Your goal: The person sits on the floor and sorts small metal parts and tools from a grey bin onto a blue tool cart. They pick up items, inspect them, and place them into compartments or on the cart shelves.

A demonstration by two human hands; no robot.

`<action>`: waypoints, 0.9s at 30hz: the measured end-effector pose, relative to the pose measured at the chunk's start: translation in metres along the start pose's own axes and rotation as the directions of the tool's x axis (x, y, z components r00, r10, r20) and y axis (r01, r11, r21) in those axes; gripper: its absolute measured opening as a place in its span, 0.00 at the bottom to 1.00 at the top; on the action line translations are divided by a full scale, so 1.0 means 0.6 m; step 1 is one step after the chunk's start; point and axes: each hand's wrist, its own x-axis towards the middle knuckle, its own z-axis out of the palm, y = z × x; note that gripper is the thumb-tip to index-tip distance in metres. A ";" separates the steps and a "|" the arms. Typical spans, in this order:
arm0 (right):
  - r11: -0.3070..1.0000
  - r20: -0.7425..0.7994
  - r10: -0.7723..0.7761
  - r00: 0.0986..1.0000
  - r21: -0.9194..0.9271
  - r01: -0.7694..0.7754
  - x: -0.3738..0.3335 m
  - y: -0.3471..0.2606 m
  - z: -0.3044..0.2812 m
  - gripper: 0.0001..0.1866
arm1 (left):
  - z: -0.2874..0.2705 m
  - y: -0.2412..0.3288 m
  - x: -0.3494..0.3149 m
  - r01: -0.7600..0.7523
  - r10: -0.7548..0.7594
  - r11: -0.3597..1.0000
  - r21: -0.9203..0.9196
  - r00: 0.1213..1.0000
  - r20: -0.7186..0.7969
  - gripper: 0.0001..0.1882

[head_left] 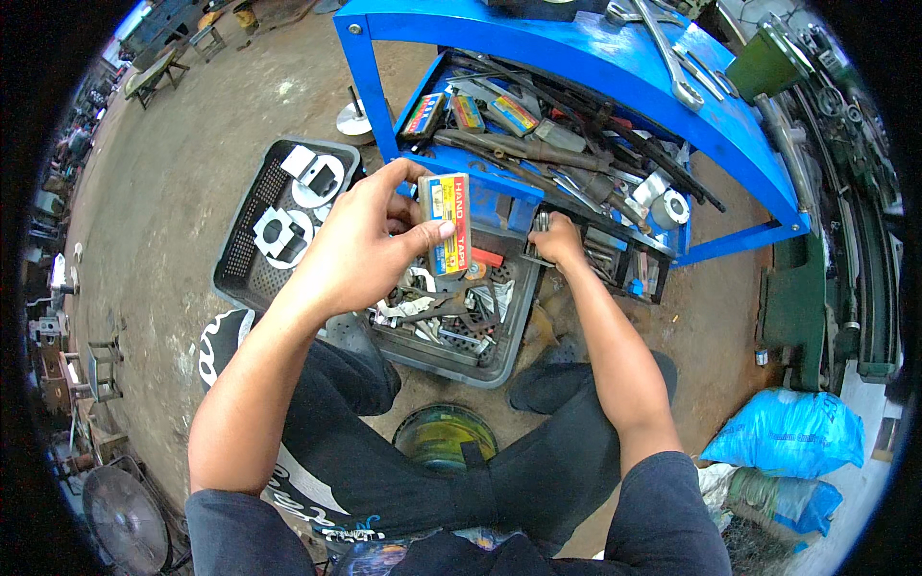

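In my left hand [360,235] is a small clear plastic case [451,254] with a yellow, red and blue label, held upright between thumb and fingers. Below it sits a grey plastic crate [497,372] with a jumble of metal tools and fittings [451,317]. My right hand [559,240] reaches to the left end of a dark divided tray [645,284] of metal pieces. Its fingers are closed around short metal parts whose kind I cannot make out. Similar labelled cases [468,112] lie among rods and tools in the blue bench's open drawer [538,187].
A black perforated crate [230,254] with machined metal parts [283,235] stands left. The blue bench [567,31] bears wrenches [663,58] on top. A blue plastic bag [792,432] lies at right beside green machinery [802,307]. A fan [127,514] stands lower left.
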 end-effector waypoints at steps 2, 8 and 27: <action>0.998 -0.010 0.009 1.000 0.057 -0.009 0.002 0.001 0.002 0.34 | 0.002 0.001 0.000 -0.010 0.010 1.000 0.006 1.000 -0.012 0.22; 0.911 0.277 0.168 0.946 0.324 -0.256 0.008 -0.004 -0.008 0.26 | -0.002 0.004 -0.001 0.019 -0.018 0.998 0.063 1.000 -0.024 0.22; 0.471 0.386 -0.068 0.920 0.825 -0.312 -0.009 0.090 -0.175 0.05 | -0.009 0.001 0.002 0.097 -0.097 0.995 -0.001 0.995 0.000 0.27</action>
